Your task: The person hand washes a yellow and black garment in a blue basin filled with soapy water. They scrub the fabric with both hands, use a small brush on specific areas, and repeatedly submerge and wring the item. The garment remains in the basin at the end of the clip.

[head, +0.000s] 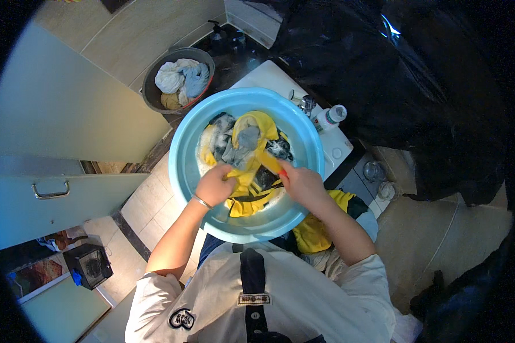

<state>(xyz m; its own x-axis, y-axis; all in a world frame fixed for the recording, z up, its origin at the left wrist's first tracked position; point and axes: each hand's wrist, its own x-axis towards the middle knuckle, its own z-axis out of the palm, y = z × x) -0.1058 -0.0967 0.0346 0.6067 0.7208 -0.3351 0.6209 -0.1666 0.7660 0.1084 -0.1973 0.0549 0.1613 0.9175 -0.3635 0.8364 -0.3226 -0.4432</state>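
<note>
A light-blue plastic basin (178, 158) stands in front of me with wet yellow, black and grey clothing in sudsy water. My left hand (215, 184) wears a thin bangle and grips a fold of a yellow garment (246, 208) near the basin's left side. In my right hand (302, 183) is the red end of a yellow brush-like tool (270, 163), slightly blurred, its far end over the yellow cloth. Its underside is hidden. A bunched grey cloth part (248, 137) lies in the middle of the pile, with white foam around it.
Under the basin is a white washbasin (257, 77) with a metal faucet (307, 103) and a white bottle (330, 118). A dark bucket (150, 92) of clothes stands at back left. More yellow clothing (311, 233) lies right of my lap. Black plastic sheeting (369, 85) hangs at right.
</note>
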